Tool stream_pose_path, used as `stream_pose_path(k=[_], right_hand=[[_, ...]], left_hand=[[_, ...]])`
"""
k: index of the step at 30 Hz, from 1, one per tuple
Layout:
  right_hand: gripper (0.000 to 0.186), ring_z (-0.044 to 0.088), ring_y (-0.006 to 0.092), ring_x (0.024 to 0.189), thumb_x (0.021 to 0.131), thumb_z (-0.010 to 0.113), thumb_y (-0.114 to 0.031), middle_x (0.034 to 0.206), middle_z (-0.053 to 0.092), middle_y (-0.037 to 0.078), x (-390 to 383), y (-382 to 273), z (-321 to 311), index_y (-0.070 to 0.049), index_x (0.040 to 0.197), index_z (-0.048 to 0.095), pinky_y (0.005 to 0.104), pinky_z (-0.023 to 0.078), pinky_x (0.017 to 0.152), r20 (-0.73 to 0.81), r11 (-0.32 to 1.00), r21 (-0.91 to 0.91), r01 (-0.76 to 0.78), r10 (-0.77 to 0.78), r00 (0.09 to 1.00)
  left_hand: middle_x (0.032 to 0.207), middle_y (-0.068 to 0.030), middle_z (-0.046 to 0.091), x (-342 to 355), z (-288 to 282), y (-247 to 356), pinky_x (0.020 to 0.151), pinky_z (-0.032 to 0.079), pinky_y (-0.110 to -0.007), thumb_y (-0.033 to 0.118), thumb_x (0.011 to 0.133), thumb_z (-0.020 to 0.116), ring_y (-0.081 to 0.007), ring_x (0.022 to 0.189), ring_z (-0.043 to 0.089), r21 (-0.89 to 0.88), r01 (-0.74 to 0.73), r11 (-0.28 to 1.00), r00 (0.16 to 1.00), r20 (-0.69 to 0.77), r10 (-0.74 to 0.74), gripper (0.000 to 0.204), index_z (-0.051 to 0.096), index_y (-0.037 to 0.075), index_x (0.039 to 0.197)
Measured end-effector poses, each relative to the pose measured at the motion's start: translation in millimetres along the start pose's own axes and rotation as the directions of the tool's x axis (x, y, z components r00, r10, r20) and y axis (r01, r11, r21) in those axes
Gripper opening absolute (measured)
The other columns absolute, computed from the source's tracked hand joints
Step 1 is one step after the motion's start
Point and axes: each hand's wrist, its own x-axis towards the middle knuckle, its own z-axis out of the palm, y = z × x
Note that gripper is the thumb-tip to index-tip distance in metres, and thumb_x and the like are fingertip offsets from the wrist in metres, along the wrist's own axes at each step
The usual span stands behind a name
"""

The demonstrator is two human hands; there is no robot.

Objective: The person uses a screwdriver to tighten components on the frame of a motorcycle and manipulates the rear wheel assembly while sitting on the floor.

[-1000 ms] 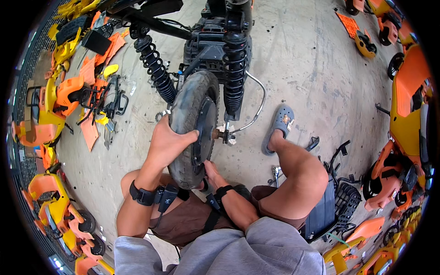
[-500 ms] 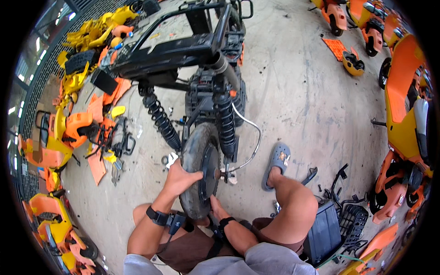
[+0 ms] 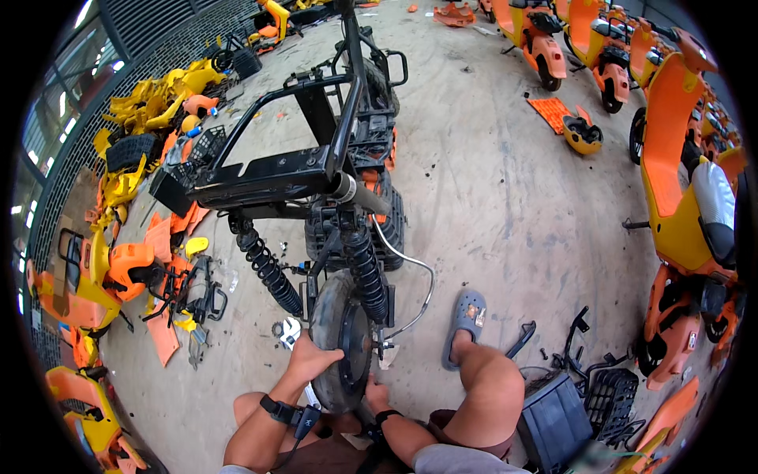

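Observation:
A stripped black scooter frame (image 3: 316,166) stands on the concrete floor in front of me, its rear wheel (image 3: 341,340) nearest to me between two coil shock absorbers (image 3: 268,272). My left hand (image 3: 309,357) lies flat on the left side of the tyre, fingers spread over the tread. My right hand (image 3: 377,392) is low at the right side of the wheel near the axle; whether it holds anything is hidden. Both wrists carry black straps. My right knee (image 3: 489,379) is raised, the foot in a grey clog (image 3: 466,324).
Orange and yellow scooter body panels (image 3: 134,261) and black brackets are piled along the left. Whole orange scooters (image 3: 679,197) stand along the right. A black box and wire basket (image 3: 584,407) sit by my right leg. An orange panel and helmet (image 3: 580,130) lie farther right.
The view has tilted upward, so the whole scooter frame and far floor now show and the wheel sits lower in the picture. My hands have stayed on the wheel.

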Motion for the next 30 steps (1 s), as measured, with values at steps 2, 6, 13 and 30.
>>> stream_pose_path(k=[2,6,13,30], right_hand=[[0.054,0.068,0.0274,0.073,0.092,0.049,-0.043,0.083,0.071,0.017,47.1,34.3,6.0,0.005,0.081,0.069,0.0343,0.051,0.073,-0.174,0.971,0.226,0.072,-0.033,0.984],[0.036,0.069,0.0223,0.070,0.091,0.048,-0.027,0.087,0.071,0.016,34.6,46.9,-21.4,0.004,0.089,0.066,0.0334,0.049,0.054,-0.146,0.935,0.351,0.042,0.010,0.989],[0.023,0.056,0.0183,0.052,0.090,0.043,-0.015,0.086,0.070,0.016,24.7,0.9,-95.2,0.001,0.089,0.060,0.0320,0.038,0.040,-0.213,0.784,0.616,0.079,0.070,0.974],[0.031,0.050,0.0127,0.067,0.085,0.051,-0.010,0.101,0.061,0.011,-218.5,-224.8,-227.2,-0.002,0.114,0.055,0.0234,0.037,0.052,0.217,0.629,0.767,0.128,-0.442,0.871]], left_hand=[[0.105,-0.0183,0.066,8.6,2.8,13.9,0.085,0.051,-0.033,0.016,0.059,0.080,-0.0252,0.095,0.064,0.044,-0.050,0.998,0.998,0.034,0.048,0.068,0.053,-0.010,0.115],[0.101,-0.0246,0.065,4.5,-5.6,-5.5,0.085,0.051,-0.036,0.029,0.057,0.082,-0.0326,0.095,0.065,0.050,-0.037,0.998,0.999,0.030,0.036,0.075,0.052,-0.012,0.112],[0.103,-0.0251,0.065,2.2,6.9,14.5,0.086,0.050,-0.038,0.039,0.059,0.081,-0.0363,0.099,0.064,0.048,-0.112,0.993,0.993,0.030,0.110,0.080,0.053,-0.010,0.114],[0.107,-0.0265,0.059,-52.4,-26.8,16.4,0.074,0.052,-0.045,0.031,0.071,0.076,-0.0385,0.093,0.063,0.449,-0.298,0.842,0.947,0.030,0.319,0.085,0.036,-0.009,0.134]])
